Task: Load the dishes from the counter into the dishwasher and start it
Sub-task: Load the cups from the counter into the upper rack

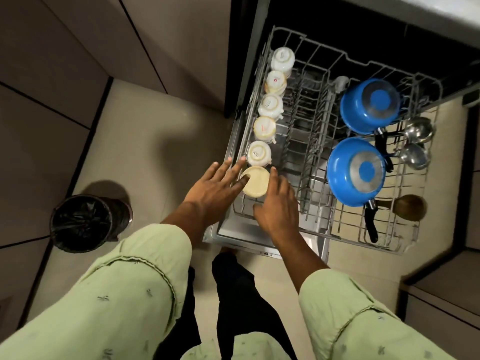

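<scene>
the pulled-out dishwasher rack fills the right half of the view. a black-lined bin stands on the floor well to its left. two blue pans lie upside down on the rack's right side, one behind the other, with steel ladles and a wooden-ended tool beside them. five pale cups sit upturned in a row down the left edge.

both hands meet at the near end of that row. the left hand is spread with straight fingers, its thumb lying on a cream cup. the right hand is loose and uncurled, a fingertip touching the cup's right rim. neither hand wraps the cup. the cup sits base-up in the rack, just in front of the fifth cup, as the sixth in line.

the step in hand looks to be seating this cup. the middle tines are bare, so loading is likely unfinished. next, the hands need to let go once the cup rests steady on the wires, then go to the counter, which barely shows at the top right corner.
</scene>
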Available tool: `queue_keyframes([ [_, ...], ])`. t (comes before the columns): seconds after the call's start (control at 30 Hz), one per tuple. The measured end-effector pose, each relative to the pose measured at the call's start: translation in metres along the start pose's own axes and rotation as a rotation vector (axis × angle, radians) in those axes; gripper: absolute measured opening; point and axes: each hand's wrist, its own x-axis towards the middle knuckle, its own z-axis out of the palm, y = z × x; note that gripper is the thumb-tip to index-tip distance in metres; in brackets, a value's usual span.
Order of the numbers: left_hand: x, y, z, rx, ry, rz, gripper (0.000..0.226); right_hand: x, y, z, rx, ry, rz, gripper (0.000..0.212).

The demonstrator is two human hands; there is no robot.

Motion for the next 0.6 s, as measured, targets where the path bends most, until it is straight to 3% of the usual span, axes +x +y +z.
queue_keyframes([
  [0.2, -0.038, 0.002, -0.022, -0.368, 0.042, -0.277, 0.074, -0.020, -0.023, -0.023, 0.007, 0.039, -0.064, 0.083],
  [0.6, -0.151, -0.054, -0.064, -0.427, 0.253, -0.371, 0.069, -0.072, -0.140, -0.088, -0.128, 0.107, -0.329, 0.074],
])
